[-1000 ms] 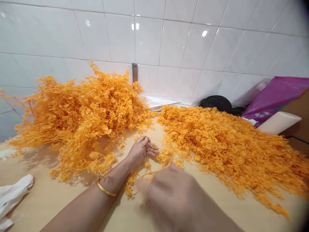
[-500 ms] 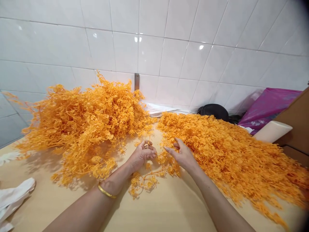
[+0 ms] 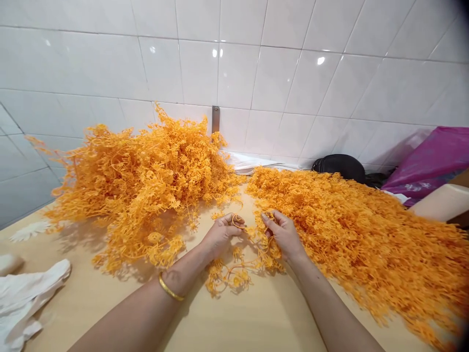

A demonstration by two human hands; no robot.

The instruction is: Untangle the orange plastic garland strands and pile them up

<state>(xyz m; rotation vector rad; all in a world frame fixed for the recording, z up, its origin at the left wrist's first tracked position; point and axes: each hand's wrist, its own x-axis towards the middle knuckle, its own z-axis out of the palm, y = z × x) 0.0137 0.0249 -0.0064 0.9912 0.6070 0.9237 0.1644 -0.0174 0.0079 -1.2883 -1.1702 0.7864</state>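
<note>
Close together above the table, my left hand (image 3: 223, 235) and my right hand (image 3: 286, 238) both have their fingers closed. A thin, curled orange stem is pinched in the left fingers. Between the right thumb and fingertips is part of an orange plastic flower sprig (image 3: 240, 277), whose small spiky blossoms hang below and between the hands; some lie on the table. Left of the hands rises a tall heap of orange plastic flower sprigs (image 3: 146, 181). Another, lower heap of sprigs (image 3: 359, 225) spreads to the right, near the right wrist. Exactly where the stems meet is hidden by the fingers.
White cloth (image 3: 31, 298) lies at the left table edge, beside a white petal-like piece (image 3: 29, 231). Along the tiled wall (image 3: 238, 73) are a black rounded case (image 3: 339, 166) and a purple bag (image 3: 427, 159). A cream cylinder (image 3: 439, 203) stands far right.
My right hand has closed from spread fingers into a pinch on the sprig. My left hand keeps its hold on the stem. The whole view has shifted slightly, moving things rightward.
</note>
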